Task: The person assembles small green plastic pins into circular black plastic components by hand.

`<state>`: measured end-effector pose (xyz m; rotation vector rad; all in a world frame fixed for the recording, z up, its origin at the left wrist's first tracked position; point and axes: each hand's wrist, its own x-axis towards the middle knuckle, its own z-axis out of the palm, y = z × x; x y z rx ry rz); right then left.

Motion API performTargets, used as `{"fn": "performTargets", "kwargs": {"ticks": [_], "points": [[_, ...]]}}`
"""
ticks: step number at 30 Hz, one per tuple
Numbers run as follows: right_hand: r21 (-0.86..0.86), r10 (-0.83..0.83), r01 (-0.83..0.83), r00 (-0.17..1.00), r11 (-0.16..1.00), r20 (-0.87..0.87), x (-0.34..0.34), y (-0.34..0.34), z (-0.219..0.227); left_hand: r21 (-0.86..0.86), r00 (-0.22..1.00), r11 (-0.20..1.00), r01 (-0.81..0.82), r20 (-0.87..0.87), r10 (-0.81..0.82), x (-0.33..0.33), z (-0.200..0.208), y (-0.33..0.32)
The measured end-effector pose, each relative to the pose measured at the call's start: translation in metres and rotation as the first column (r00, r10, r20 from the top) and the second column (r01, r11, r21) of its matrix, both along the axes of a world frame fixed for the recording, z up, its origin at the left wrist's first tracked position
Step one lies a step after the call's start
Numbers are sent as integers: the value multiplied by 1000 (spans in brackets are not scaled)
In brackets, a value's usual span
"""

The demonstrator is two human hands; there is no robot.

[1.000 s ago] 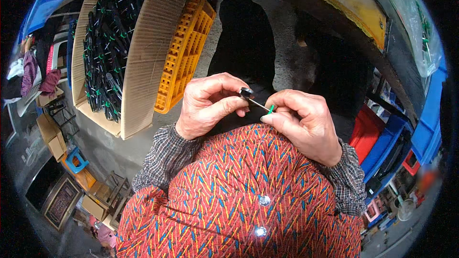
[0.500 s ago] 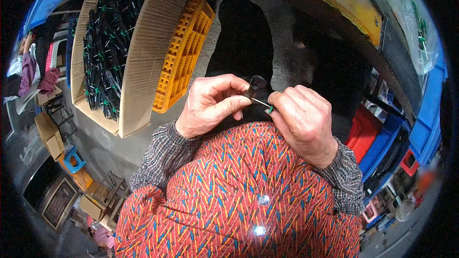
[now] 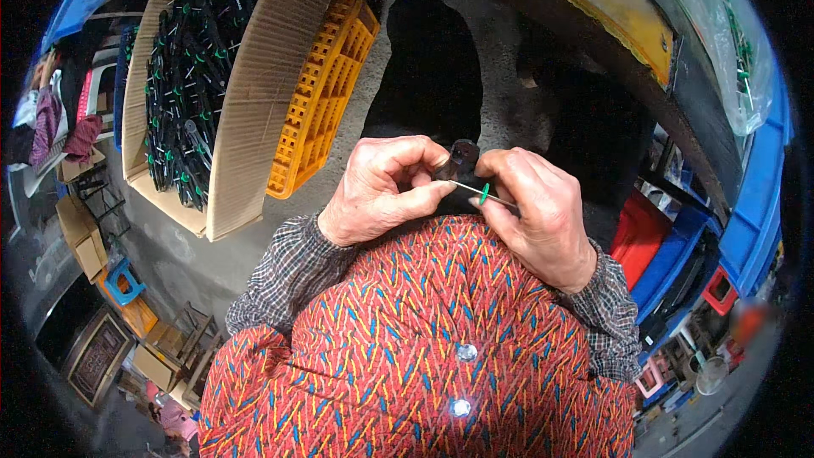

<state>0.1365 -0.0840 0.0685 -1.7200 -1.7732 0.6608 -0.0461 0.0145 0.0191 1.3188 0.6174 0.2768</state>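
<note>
Above my patterned apron, my left hand [image 3: 377, 191] and my right hand [image 3: 538, 208] face each other, both closed in a pinch. Between them runs a thin metal rod [image 3: 465, 187] carrying a small green disc [image 3: 484, 194]. My left thumb and fingers grip the rod's left end, while my right thumb and fingertips hold it just past the disc. A dark, round-ended piece [image 3: 464, 153] shows behind the fingertips; whether it joins the rod, I cannot tell. Both rod tips are hidden by fingers.
At the left stands an open cardboard box [image 3: 246, 110] filled with black parts [image 3: 182, 93] bearing green pieces and metal rods. A yellow plastic crate [image 3: 322, 102] is beside it. Blue bins [image 3: 755, 229] and a clear bag [image 3: 738, 51] with green pieces are at the right.
The green disc now shows more face-on, and a bit of rod appears to its right. My right fingers have shifted slightly; both hands keep their pinch.
</note>
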Motion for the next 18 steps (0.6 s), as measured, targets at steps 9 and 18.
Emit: {"fn": "performTargets", "kwargs": {"ticks": [9,18], "points": [[-214,-130,64,941,975,-311,4,-6,2,23,999,999,-27,19,26,4,4,-2],[-218,-201,137,931,966,-306,-2,-10,-5,227,1000,974,5,12,-7,9,5,-2]]}}
